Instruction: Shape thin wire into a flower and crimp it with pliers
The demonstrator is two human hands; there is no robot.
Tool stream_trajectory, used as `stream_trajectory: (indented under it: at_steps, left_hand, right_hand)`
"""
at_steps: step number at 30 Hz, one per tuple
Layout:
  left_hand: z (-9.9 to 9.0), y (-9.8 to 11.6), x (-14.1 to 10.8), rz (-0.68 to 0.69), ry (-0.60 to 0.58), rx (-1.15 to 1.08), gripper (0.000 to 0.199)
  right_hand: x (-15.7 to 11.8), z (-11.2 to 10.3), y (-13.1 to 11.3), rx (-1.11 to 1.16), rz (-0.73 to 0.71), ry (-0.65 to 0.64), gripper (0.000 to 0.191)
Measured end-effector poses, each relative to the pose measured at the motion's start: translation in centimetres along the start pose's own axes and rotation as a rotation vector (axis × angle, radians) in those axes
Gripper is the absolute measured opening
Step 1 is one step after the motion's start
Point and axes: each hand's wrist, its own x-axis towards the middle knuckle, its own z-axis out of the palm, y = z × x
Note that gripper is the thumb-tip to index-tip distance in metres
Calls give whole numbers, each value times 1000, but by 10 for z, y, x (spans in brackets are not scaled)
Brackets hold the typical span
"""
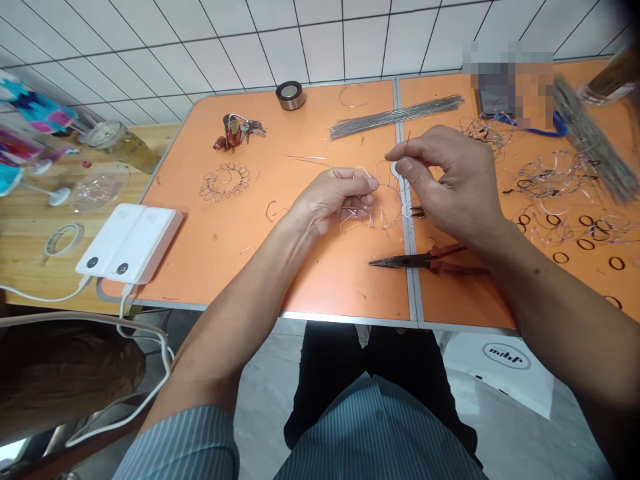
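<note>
An orange surface carries, at center, the right hand pinching a thin wire end toward one o'clock and the left hand closed on a looped wire ring, with red-handled pliers at five o'clock.

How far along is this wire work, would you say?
One looped wire ring lies finished on the orange table. A second, part-bent wire piece is held by the left hand while the right hand bends it. A bundle of straight wires remains unused.
</note>
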Motion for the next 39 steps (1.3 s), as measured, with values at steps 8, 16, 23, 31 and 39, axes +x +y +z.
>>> stream_trajectory:
  at_steps: [8, 16, 23, 31, 39]
  left_hand:
    - [-1, 0, 0, 0, 7, 0, 25]
    - [-3, -1, 2, 14, 3, 8, 23]
    - [-2, 0, 1, 10, 14, 6, 23]
    - [-3, 0, 2, 21, -3, 4, 20]
    - [-4, -1, 1, 29, -13, 6, 20]
  right_hand:
    - [0, 1, 2, -41, -31, 26, 21]
    - [-1, 1, 1, -42, -28, 35, 17]
    - [-1, 1, 1, -36, -17, 30, 21]
    - [-1, 0, 1, -71, -47, 7, 25]
    - [-2, -3, -5, -125, -20, -33, 29]
